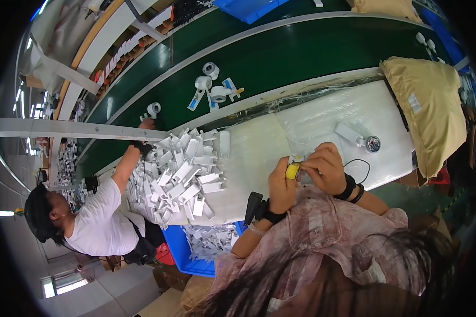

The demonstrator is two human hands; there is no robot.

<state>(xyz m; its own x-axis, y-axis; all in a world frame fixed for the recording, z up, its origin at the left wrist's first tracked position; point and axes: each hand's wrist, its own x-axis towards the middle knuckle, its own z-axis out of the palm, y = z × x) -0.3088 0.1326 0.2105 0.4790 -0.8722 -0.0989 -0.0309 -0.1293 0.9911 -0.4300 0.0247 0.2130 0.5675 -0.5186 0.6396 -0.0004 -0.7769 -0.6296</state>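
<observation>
Yellow, curved small part with a white end (292, 171) is sitting between the left hand (282, 186) and right hand (325, 170), above the white, sheet-covered counter's (259, 150) near side; each grip is pinching it, fingertips closed. Its smallness is risking a drop, should either pinch slacken. Fingers are hiding its underside; finer detail is escaping view.

Small yellow-and-white piece (292, 171), its yellow part curved, between the fingertips of both hands (282, 187), partly hidden.
</observation>
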